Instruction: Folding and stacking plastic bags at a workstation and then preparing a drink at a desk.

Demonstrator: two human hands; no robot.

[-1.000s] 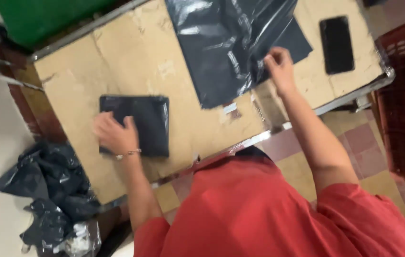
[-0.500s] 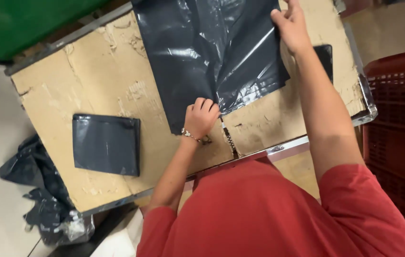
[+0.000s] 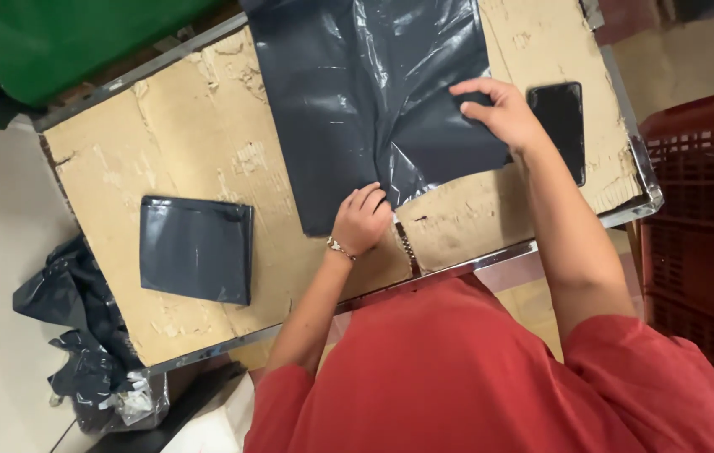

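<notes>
A large dark grey plastic bag [image 3: 365, 92] lies spread flat on the cardboard-covered table [image 3: 198, 134]. My left hand [image 3: 361, 220] pinches the bag's near edge at its bottom middle. My right hand [image 3: 500, 111] presses on the bag's right side, fingers curled on the plastic. A folded dark grey bag [image 3: 196, 249] lies flat on the table's left part, apart from both hands. A black phone [image 3: 560, 126] rests just right of my right hand.
A red plastic crate [image 3: 701, 243] stands to the right of the table. Crumpled dark bags [image 3: 80, 335] lie on the floor at the lower left. A green bin [image 3: 80, 38] stands beyond the table's far left edge.
My left hand left the folded bag and moved right to the big bag's near edge. My right hand slid down along the bag's right side toward the phone.
</notes>
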